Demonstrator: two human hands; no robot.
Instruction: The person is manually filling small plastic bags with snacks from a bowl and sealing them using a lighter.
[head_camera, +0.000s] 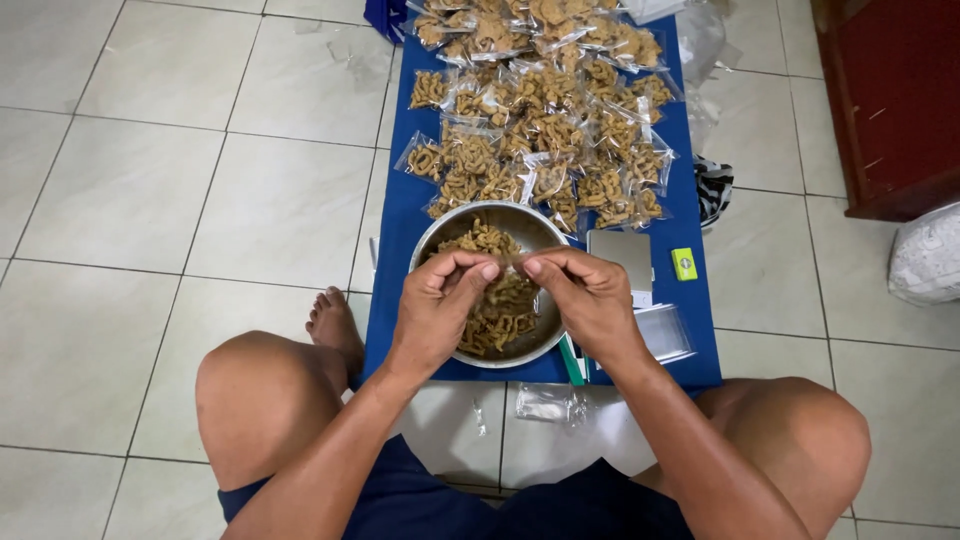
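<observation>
Centre frame, left hand (437, 305) and right hand (590, 300) pinch a small clear bag (507, 262) above a half-full steel bowl (440, 236) of fried snacks (500, 315); many filled packets (545, 120) lie beyond.

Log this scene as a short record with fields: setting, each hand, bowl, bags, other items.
setting: person seated on a tiled floor, a blue mat ahead
left hand: pinching a small clear bag over the bowl
right hand: pinching the same bag from the other side
bowl: metal bowl holding brown curly snacks
bags: filled clear bags piled at the mat's far end
other items: silver scale, small green object, empty bags
</observation>
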